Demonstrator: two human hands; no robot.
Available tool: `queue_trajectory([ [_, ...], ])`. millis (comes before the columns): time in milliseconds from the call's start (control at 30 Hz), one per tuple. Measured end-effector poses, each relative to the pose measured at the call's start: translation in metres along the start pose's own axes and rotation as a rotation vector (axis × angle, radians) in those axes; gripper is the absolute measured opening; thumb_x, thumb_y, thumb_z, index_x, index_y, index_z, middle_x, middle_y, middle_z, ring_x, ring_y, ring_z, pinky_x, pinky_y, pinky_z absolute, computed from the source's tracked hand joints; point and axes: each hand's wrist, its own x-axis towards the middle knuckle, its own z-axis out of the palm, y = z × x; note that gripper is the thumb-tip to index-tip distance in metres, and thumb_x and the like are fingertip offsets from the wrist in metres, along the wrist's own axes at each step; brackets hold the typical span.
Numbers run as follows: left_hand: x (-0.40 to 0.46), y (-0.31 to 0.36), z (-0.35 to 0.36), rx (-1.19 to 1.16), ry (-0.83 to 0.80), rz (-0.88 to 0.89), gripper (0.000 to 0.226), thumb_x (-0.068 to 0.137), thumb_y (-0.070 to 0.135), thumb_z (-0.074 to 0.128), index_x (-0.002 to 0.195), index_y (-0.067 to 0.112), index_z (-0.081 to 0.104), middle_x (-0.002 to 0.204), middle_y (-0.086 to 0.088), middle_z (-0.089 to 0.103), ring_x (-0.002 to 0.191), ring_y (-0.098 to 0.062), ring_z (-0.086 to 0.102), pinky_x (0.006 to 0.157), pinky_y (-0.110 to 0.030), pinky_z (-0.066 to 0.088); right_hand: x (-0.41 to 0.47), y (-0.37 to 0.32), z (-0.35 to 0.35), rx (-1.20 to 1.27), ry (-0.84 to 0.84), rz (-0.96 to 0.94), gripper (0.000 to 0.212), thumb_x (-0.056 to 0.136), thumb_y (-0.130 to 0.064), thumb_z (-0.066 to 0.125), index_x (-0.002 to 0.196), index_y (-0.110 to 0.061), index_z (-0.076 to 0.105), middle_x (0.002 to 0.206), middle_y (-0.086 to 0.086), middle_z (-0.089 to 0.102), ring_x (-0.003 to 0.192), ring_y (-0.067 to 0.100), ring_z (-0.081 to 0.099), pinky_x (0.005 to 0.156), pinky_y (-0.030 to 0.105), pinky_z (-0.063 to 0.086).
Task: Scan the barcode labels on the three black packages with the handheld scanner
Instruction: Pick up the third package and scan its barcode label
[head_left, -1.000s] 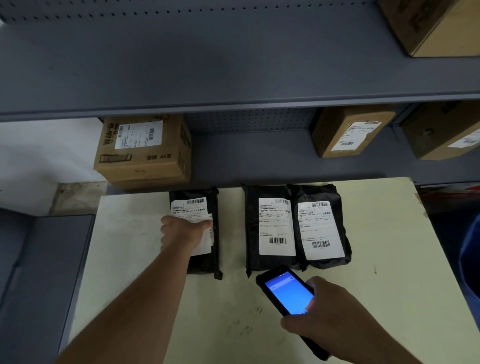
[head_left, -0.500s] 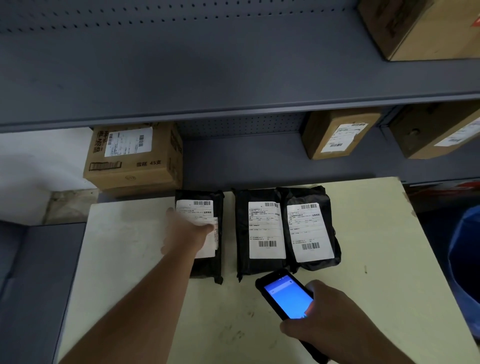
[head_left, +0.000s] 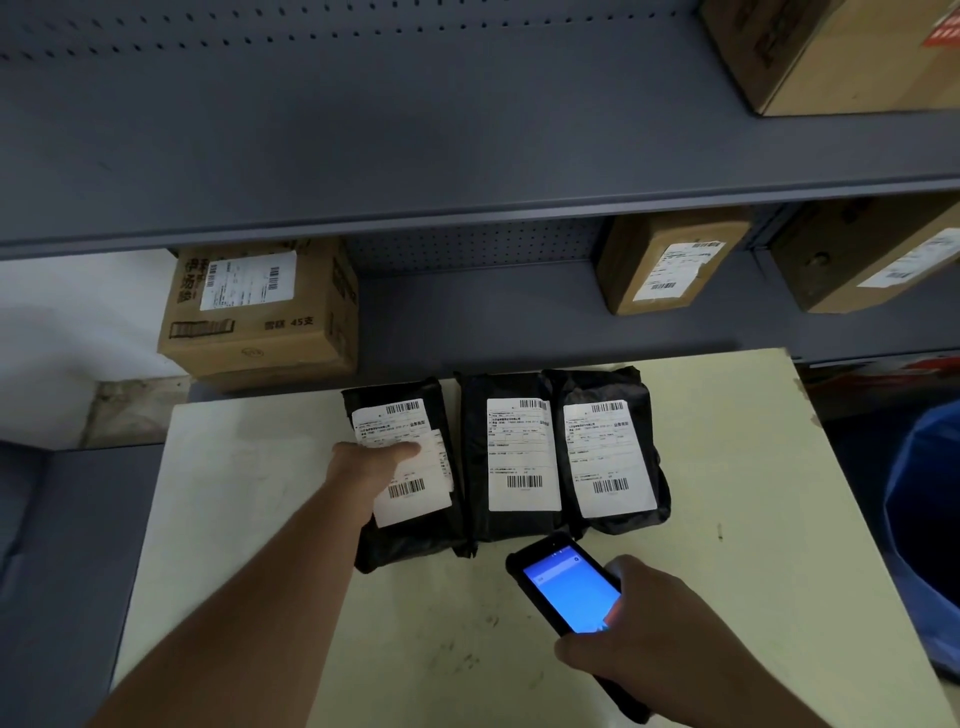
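Scanner: nearest; right hand is wrapped around its lower end, screen lit, nose aimed up-left.
Middle package: just beyond the scanner's nose, long axis running away from it.
Right package: touching the middle package, on its right.
Left package: left of the middle one, tilted; left hand presses on its label, fingers flat, nothing held.
Judgement: the middle barcode is the closest target.

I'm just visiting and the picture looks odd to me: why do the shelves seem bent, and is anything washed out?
Head view: the wide-angle lens bows the grey metal shelf edge; light is dim and even, shadows soft; the black handheld scanner's blue screen glows brightest; white paper labels on the black plastic packages show barcodes, but the fine print is too blurred to read.
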Motion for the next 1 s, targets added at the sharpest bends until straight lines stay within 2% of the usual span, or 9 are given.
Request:
queue_trajectory([
  [67,0.003,-0.004,-0.004,-0.064,-0.082,-0.030,0.056,0.073,0.031,0.093,0.119,0.007,0.072,0.107,-0.015,0.080,0.093,-0.036,0.078,0.089,-0.049,0.063,-0.002,0.000,0.000,-0.002,0.009,-0.004,0.052,0.073,-0.051,0.082,0.110,-0.029,0.053,0.101,-0.008,0.067,0.088,0.006,0.067,0.067,0.021,0.047],
  [133,-0.002,-0.005,-0.009,-0.117,-0.153,-0.042,0.036,0.084,0.024,0.086,0.112,0.005,0.074,0.102,-0.017,0.080,0.089,-0.037,0.078,0.079,-0.045,0.063,-0.004,0.000,-0.001,0.000,0.016,-0.008,0.052,0.073,-0.052,0.082,0.109,-0.029,0.052,0.100,-0.009,0.067,0.087,0.006,0.066,0.067,0.021,0.048],
  [200,-0.006,-0.005,-0.013,-0.146,-0.196,-0.027,0.026,0.088,0.018,0.083,0.108,0.004,0.074,0.101,-0.018,0.080,0.089,-0.037,0.078,0.071,-0.041,0.061,-0.006,0.001,0.000,0.003,0.022,-0.011,0.052,0.071,-0.053,0.081,0.109,-0.028,0.054,0.100,-0.008,0.067,0.088,0.007,0.067,0.069,0.023,0.049],
  [367,-0.016,-0.012,-0.028,-0.184,-0.230,0.031,0.021,0.088,0.014,0.082,0.107,0.006,0.076,0.105,-0.019,0.081,0.095,-0.039,0.079,0.086,-0.049,0.062,-0.013,-0.006,0.002,0.001,0.040,-0.029,0.055,0.067,-0.053,0.079,0.109,-0.024,0.057,0.096,-0.007,0.069,0.088,0.010,0.070,0.075,0.028,0.056],
  [500,-0.027,-0.014,-0.043,-0.224,-0.253,0.118,0.020,0.090,0.013,0.080,0.110,0.010,0.077,0.102,-0.013,0.083,0.092,-0.033,0.080,0.075,-0.040,0.062,-0.020,-0.017,0.006,-0.021,0.048,-0.077,0.049,0.068,-0.052,0.080,0.101,-0.025,0.056,0.094,-0.006,0.069,0.082,0.009,0.071,0.066,0.026,0.051],
  [567,-0.035,-0.011,-0.052,-0.247,-0.266,0.172,0.017,0.091,0.012,0.079,0.108,0.013,0.077,0.100,-0.010,0.084,0.091,-0.029,0.081,0.071,-0.037,0.061,-0.025,-0.024,0.009,-0.019,0.052,-0.097,0.048,0.068,-0.050,0.080,0.100,-0.025,0.057,0.094,-0.006,0.070,0.080,0.010,0.070,0.067,0.027,0.053],
  [633,-0.044,-0.007,-0.060,-0.258,-0.272,0.220,0.016,0.091,0.010,0.078,0.107,0.014,0.076,0.099,-0.009,0.084,0.091,-0.029,0.081,0.072,-0.037,0.061,-0.031,-0.031,0.011,-0.020,0.055,-0.120,0.050,0.067,-0.051,0.080,0.103,-0.025,0.057,0.096,-0.007,0.069,0.083,0.009,0.071,0.070,0.028,0.055],
  [767,-0.059,-0.005,-0.075,-0.265,-0.300,0.305,0.023,0.091,0.005,0.077,0.112,0.014,0.077,0.104,-0.008,0.085,0.097,-0.029,0.081,0.079,-0.039,0.061,-0.042,-0.048,0.016,-0.029,0.060,-0.177,0.047,0.067,-0.053,0.081,0.095,-0.025,0.056,0.097,-0.008,0.063,0.086,0.010,0.066,0.067,0.026,0.048],
  [1000,-0.078,-0.013,-0.095,-0.315,-0.327,0.364,0.031,0.090,0.002,0.076,0.119,0.013,0.075,0.109,-0.007,0.084,0.101,-0.028,0.080,0.084,-0.040,0.061,-0.057,-0.071,0.021,-0.043,0.083,-0.231,0.047,0.064,-0.052,0.080,0.093,-0.022,0.058,0.095,-0.007,0.063,0.078,0.012,0.063,0.063,0.028,0.046],
])
